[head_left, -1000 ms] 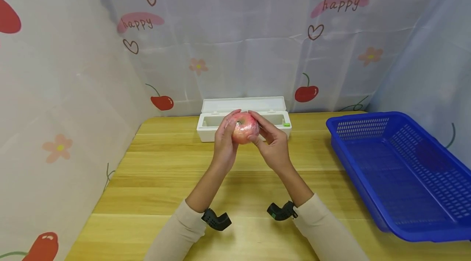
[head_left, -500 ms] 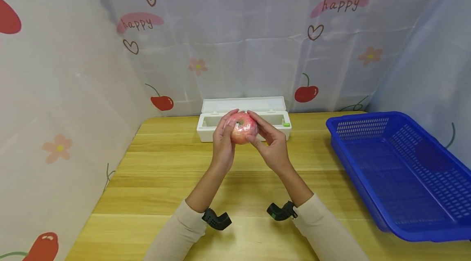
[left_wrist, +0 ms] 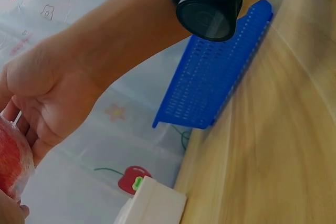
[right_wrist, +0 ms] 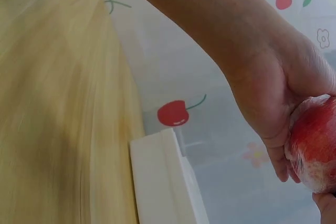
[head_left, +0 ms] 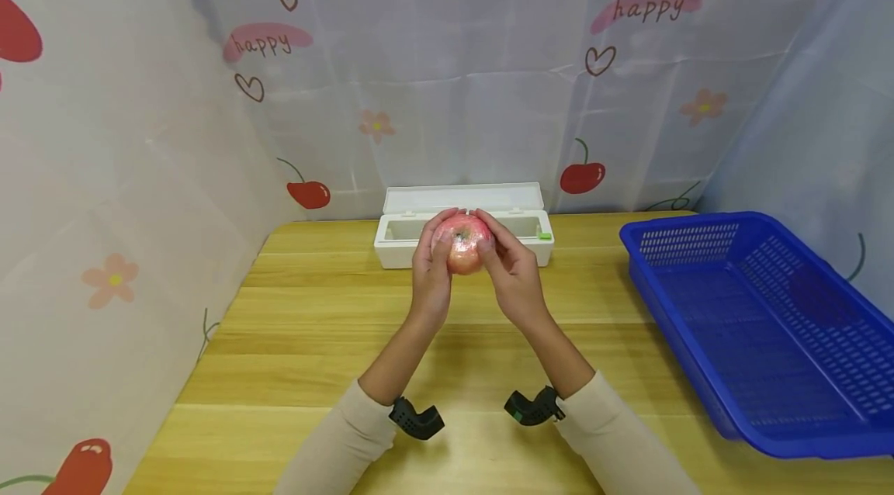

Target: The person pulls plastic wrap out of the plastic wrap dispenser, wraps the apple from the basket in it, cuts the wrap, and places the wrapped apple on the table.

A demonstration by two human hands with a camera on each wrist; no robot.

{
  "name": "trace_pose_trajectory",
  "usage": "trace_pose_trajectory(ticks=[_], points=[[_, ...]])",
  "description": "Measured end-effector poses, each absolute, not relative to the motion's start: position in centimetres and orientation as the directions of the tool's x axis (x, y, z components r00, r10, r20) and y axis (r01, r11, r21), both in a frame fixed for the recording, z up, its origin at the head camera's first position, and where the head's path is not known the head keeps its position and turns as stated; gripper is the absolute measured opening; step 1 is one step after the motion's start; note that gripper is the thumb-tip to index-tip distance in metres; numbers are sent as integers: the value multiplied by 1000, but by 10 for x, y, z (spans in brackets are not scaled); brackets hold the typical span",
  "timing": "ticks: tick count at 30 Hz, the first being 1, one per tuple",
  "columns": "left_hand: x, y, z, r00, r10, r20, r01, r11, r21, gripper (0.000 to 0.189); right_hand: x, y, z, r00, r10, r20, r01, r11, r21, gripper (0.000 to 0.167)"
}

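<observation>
A red apple [head_left: 464,250] with shiny clear plastic film round it is held up off the table, stem end facing the head camera. My left hand [head_left: 431,278] grips it from the left, thumb on the near face. From the other side my right hand [head_left: 517,278] holds it, its thumb also pressed on the front. Both wrist views show the wrapped apple [left_wrist: 13,161] at their outer edge, with loose film wrinkled at its side [right_wrist: 314,174]. Behind the hands stands a white box [head_left: 398,254] with its lid raised, partly hidden by the fingers.
A large blue plastic basket [head_left: 684,340] with perforated walls stands at the right of the wooden table [head_left: 293,371]. White printed curtains [head_left: 475,115] close off the back and both sides. A small green piece [head_left: 545,236] sits on the white box's right end.
The apple has turned slightly and shifted a little to the right between the hands. The right thumb has moved up its front, and the left hand has shifted right with it.
</observation>
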State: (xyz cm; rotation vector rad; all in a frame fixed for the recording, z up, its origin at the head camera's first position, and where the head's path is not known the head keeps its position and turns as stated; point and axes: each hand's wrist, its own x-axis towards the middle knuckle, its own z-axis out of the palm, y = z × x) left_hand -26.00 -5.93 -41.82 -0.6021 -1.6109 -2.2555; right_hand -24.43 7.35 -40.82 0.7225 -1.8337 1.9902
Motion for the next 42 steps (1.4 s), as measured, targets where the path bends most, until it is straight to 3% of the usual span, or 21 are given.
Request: trace_pose_trajectory(ticks=[9, 21, 30, 37, 42], points=[[-262, -58, -423, -888, 14, 460, 453, -144, 880, 40, -245, 75, -410, -836, -84, 542, -542, -29, -840, 43], [-261, -76, -423, -933, 188, 306, 318, 38, 947, 46, -254, 82, -419, -838, -166, 520, -522, -36, -852, 43], [-257, -83, -424, -928, 227, 297, 304, -6, 953, 45, -252, 91, -420, -846, -246, 472, -487, 1, -873, 48], [-254, -90, -425, -922, 254, 291, 290, -42, 956, 46, -250, 104, -417, -873, -307, 379, -430, 117, -895, 79], [-251, -94, -424, -911, 326, 252, 252, -43, 967, 50, -247, 112, -419, -867, -308, 392, -445, 124, -887, 77]])
